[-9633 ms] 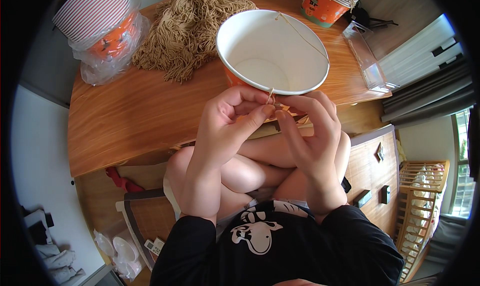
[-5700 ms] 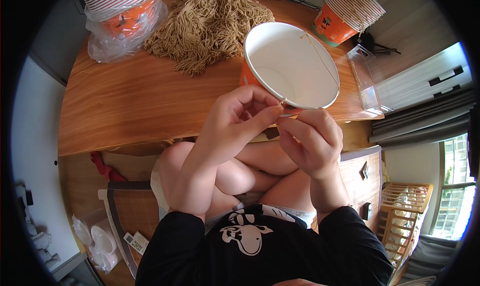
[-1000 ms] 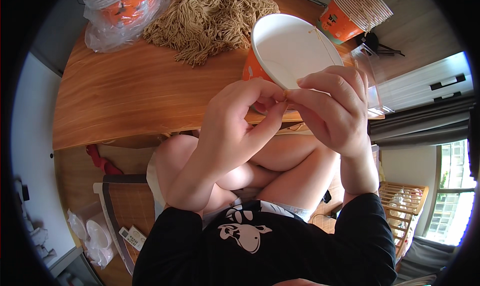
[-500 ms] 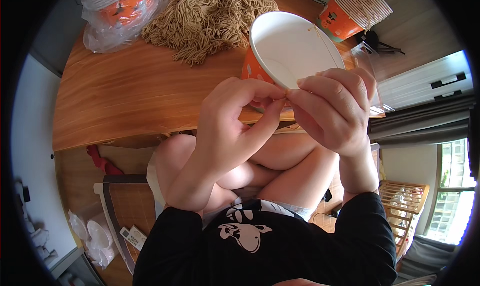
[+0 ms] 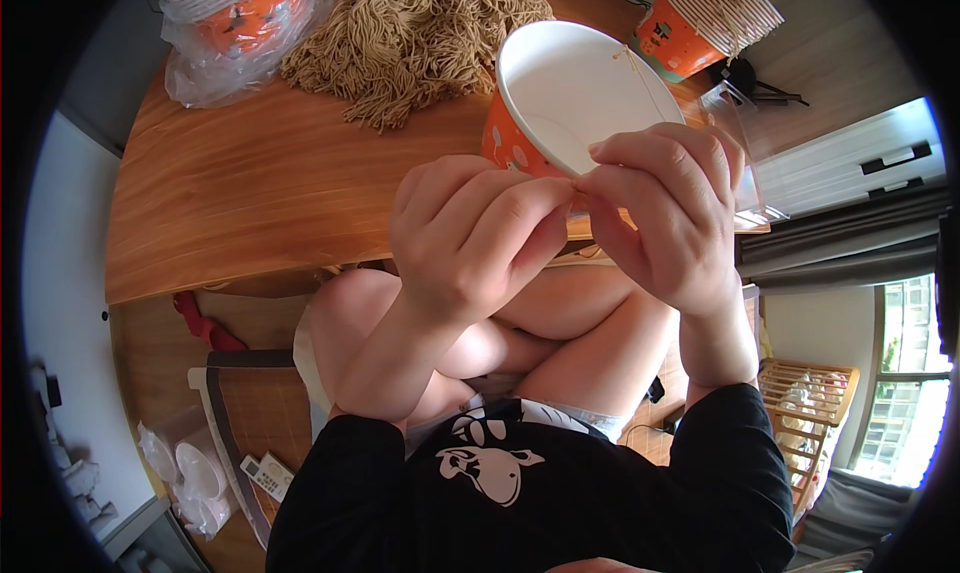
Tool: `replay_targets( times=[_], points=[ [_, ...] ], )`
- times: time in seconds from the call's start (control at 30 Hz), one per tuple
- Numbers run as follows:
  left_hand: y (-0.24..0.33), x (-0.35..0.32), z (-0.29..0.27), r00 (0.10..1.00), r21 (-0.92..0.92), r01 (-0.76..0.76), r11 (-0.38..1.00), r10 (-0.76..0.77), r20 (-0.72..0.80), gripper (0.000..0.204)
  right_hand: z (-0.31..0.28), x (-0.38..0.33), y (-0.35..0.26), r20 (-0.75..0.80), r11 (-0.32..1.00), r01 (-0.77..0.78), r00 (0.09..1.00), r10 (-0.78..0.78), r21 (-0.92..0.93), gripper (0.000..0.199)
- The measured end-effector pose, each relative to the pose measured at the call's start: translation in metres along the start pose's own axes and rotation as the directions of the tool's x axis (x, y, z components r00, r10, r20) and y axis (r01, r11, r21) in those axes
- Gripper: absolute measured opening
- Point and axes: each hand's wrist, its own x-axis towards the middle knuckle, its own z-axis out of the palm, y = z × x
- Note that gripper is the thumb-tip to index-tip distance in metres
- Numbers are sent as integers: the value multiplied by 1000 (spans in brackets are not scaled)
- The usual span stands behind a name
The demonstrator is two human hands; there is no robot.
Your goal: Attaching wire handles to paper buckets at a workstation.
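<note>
From the head camera, looking down: the left hand [image 5: 470, 228] and the right hand [image 5: 665, 213] are held up close together in front of the person, with their fingertips meeting. Both are pinched shut on a thin tan string [image 5: 640, 73] right at the near rim of a big paper cup [image 5: 570, 93]. The cup is orange outside and white inside, and it leans over the near edge of the wooden surface [image 5: 260, 193]. The string runs on across the open top of the cup to its far rim.

It looks like the string is being fixed to the rim, like a handle. The next move needs small, careful finger work, and the string should stay tight.

Farther back lie a pile of tan strings [image 5: 410, 33], a bag of stacked cups [image 5: 240, 23] and another cup [image 5: 700, 23]
</note>
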Motion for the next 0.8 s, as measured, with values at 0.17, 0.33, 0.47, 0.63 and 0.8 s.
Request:
replay_targets(
  times=[0.17, 0.33, 0.47, 0.63, 0.8],
  points=[
    [-8, -5, 7, 1000, -34, -4, 999, 3, -26, 26, -1, -1, 3, 69, 995, -49, 997, 43, 88, 28],
    [-8, -3, 7, 1000, -23, -4, 1000, 4, -27, 27, -2, -1, 4, 87, 989, -80, 994, 70, 122, 27],
    [-6, -1, 4, 998, -89, 59, 994, -56, 35, 25, -1, -2, 4, 78, 990, -75, 995, 66, 121, 27],
    [-1, 4, -1, 986, -191, 145, 971, -126, 110, 22, 1, -3, 3, 55, 990, -74, 996, 68, 118, 26],
    [5, 0, -4, 847, -455, 529, 716, -418, 327, 14, 6, -7, 3, 10, 993, -60, 998, 60, 98, 27]
  ],
)
